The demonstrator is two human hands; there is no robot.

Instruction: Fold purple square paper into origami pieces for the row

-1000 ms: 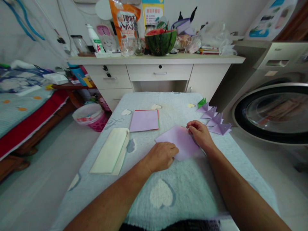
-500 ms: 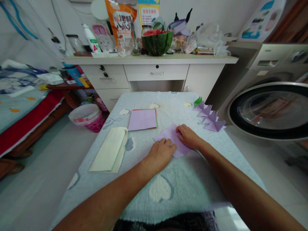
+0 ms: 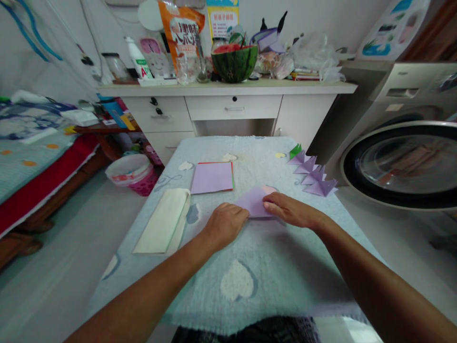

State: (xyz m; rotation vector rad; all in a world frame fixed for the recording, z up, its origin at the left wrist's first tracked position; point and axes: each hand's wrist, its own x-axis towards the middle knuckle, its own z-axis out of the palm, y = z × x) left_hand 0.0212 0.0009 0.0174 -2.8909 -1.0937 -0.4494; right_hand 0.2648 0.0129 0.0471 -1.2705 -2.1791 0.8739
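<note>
A sheet of purple paper (image 3: 257,202) lies between my hands, its near edge straight and slightly raised off the cloth. My left hand (image 3: 228,223) closes its fingers on the paper's left corner. On the right side, my right hand (image 3: 287,208) pinches the paper between thumb and fingers. Beyond my left hand sits a stack of square paper (image 3: 213,178), purple on top with red and green edges showing. Further right stands a row of folded purple paper pieces (image 3: 314,178), with a green folded piece (image 3: 295,151) at its far end.
A folded pale green paper or cloth (image 3: 161,224) lies left on the cloth-covered table (image 3: 271,281). Behind stands a white cabinet (image 3: 233,107) bearing a cut watermelon (image 3: 233,64). A pink bin (image 3: 143,183) is at the left, a washing machine (image 3: 403,90) at the right.
The purple sheet, lying flat before with a corner towards me, now shows a straight near edge. My left hand has shifted slightly left and closed on its corner; my right hand has moved slightly nearer.
</note>
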